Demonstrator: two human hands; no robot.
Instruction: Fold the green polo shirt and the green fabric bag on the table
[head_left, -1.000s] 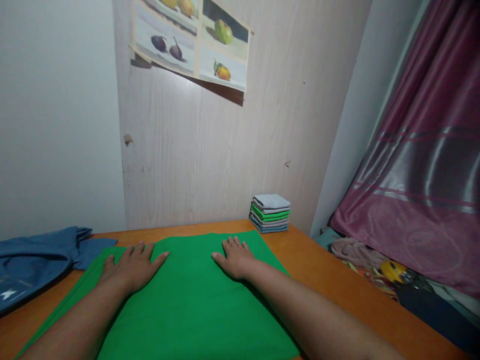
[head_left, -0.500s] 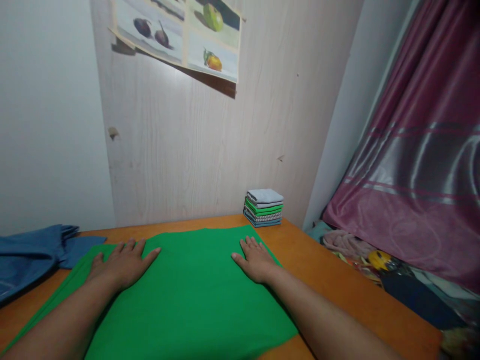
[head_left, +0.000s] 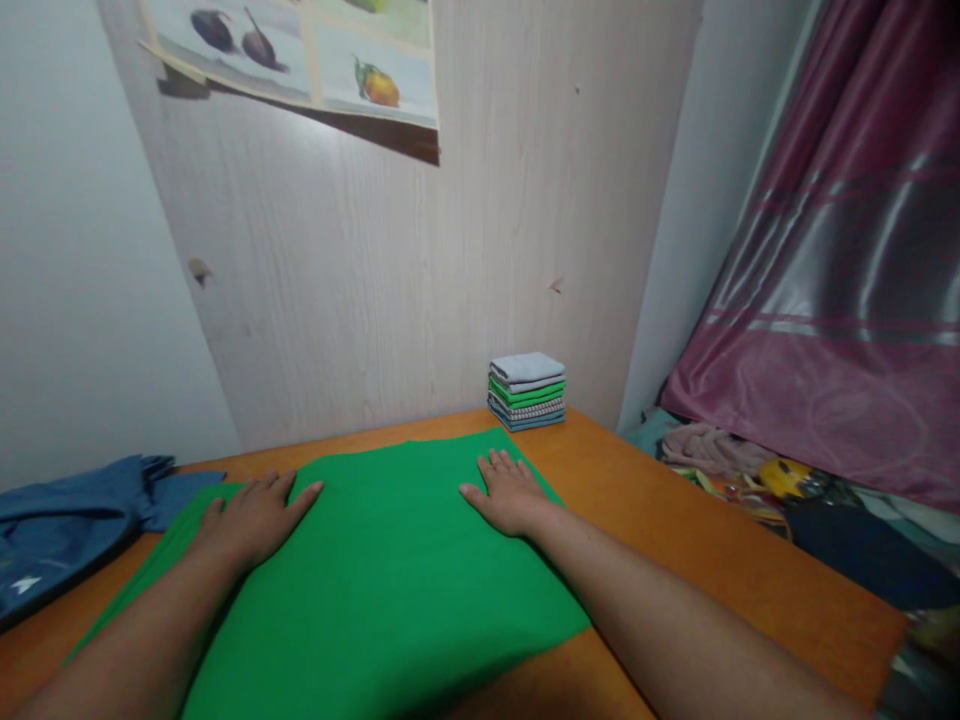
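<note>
A green cloth [head_left: 382,570] lies spread flat on the orange table [head_left: 675,540]. My left hand [head_left: 251,518] rests palm down on its far left part, fingers stretched out and holding nothing. My right hand [head_left: 506,492] lies flat near the cloth's far right corner, fingers apart and also holding nothing. Both forearms reach across the cloth from the near edge.
A small stack of folded cloths [head_left: 526,390] stands at the table's far right corner against the wooden wall. A crumpled blue garment [head_left: 60,525] lies at the far left. Beyond the right table edge are a purple curtain [head_left: 847,300] and a heap of clothes [head_left: 787,490].
My right hand has slid outward to the right across the green cloth. The left hand has stayed in much the same place. The view has turned slightly.
</note>
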